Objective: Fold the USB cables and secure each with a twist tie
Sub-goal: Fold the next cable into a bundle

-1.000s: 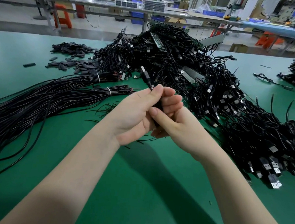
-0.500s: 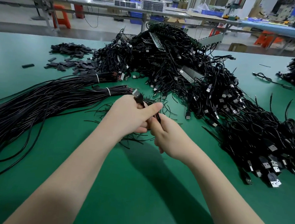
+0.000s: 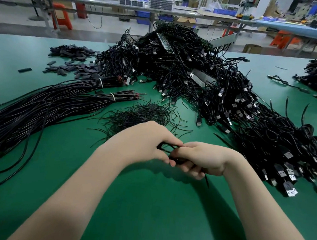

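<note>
I'm working over the flat green bench mat (image 3: 146, 205); biggest thing on it is the heap of loose black USB cables with silver plugs (image 3: 222, 98), filling the centre and right of frame, above and right of both hands. Long tied bundles of straight black wire (image 3: 40, 107) run off to the left edge. Just above the hands sits the small tangle of thin black twist ties (image 3: 141, 113), nearest my left hand (image 3: 142, 143). The piece that matters is the folded black USB cable (image 3: 165, 148), at frame centre, bridging the two hands, long axis roughly left-to-right. Left hand's fingers curl round its looped end; right hand (image 3: 203, 159) is closed round the other end, touching the left at the fingertips. A thin black tail (image 3: 206, 181) pokes out under the right hand, down-right; can't tell if it's cable or tie. My read: tie step is next, and the left hand is closer to the ties.
</note>
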`<action>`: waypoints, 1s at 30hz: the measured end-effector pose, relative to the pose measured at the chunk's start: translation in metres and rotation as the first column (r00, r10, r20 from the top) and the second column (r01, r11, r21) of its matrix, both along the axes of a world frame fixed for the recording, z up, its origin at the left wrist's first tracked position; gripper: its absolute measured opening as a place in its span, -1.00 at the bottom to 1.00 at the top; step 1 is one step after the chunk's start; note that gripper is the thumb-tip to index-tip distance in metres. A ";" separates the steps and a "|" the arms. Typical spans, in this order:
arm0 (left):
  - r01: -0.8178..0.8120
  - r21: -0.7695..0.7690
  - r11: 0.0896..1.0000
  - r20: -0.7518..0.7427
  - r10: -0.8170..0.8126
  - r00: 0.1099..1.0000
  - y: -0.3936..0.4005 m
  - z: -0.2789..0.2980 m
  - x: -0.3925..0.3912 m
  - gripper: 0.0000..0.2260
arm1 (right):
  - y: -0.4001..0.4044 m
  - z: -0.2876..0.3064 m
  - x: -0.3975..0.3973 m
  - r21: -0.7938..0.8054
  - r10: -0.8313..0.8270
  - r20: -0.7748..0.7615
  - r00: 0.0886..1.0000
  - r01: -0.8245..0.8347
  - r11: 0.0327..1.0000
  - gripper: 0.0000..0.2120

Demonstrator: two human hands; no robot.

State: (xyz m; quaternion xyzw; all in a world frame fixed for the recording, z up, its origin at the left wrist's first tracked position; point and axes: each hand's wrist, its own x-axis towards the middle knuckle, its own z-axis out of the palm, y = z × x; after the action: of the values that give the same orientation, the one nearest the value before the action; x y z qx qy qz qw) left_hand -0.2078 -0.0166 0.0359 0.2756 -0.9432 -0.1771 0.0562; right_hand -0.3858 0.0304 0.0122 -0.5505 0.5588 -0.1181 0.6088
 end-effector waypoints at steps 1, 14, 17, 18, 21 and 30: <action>-0.008 -0.002 1.000 0.041 0.008 0.999 0.001 -0.001 0.000 -0.58 | 0.000 -0.002 -0.001 0.017 0.009 -0.006 1.000 -0.009 1.000 -0.72; -0.206 -0.227 0.952 0.127 0.239 0.963 0.016 -0.052 -0.028 -0.92 | -0.003 -0.004 -0.022 -0.006 -0.038 -0.040 0.998 0.038 0.999 -0.71; -0.352 -0.203 0.914 0.044 0.368 0.929 0.012 -0.065 -0.015 -0.89 | -0.008 -0.001 -0.027 -0.175 -0.233 -0.072 0.970 0.218 0.960 -0.58; -0.422 -0.135 0.897 -0.028 0.422 0.906 0.011 -0.070 -0.008 -0.88 | -0.012 0.000 -0.030 -0.245 -0.354 -0.040 0.935 0.334 0.910 -0.57; -0.516 0.081 0.853 -0.288 0.516 0.807 0.015 -0.079 0.006 -0.81 | -0.029 -0.004 -0.040 -0.629 -0.585 -0.133 0.800 0.388 0.673 -0.68; -0.544 0.170 0.822 -0.528 0.542 0.654 0.012 -0.078 0.004 -0.69 | -0.054 -0.022 -0.035 -0.675 -0.485 -0.637 0.599 -0.130 0.726 -0.81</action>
State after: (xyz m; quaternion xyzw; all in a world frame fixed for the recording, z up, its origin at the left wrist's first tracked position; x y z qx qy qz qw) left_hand -0.2037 -0.0041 -0.0420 0.4806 -0.7594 -0.2223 0.3780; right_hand -0.4208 -0.0233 -0.0097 -0.6583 0.7412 -0.1215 0.0496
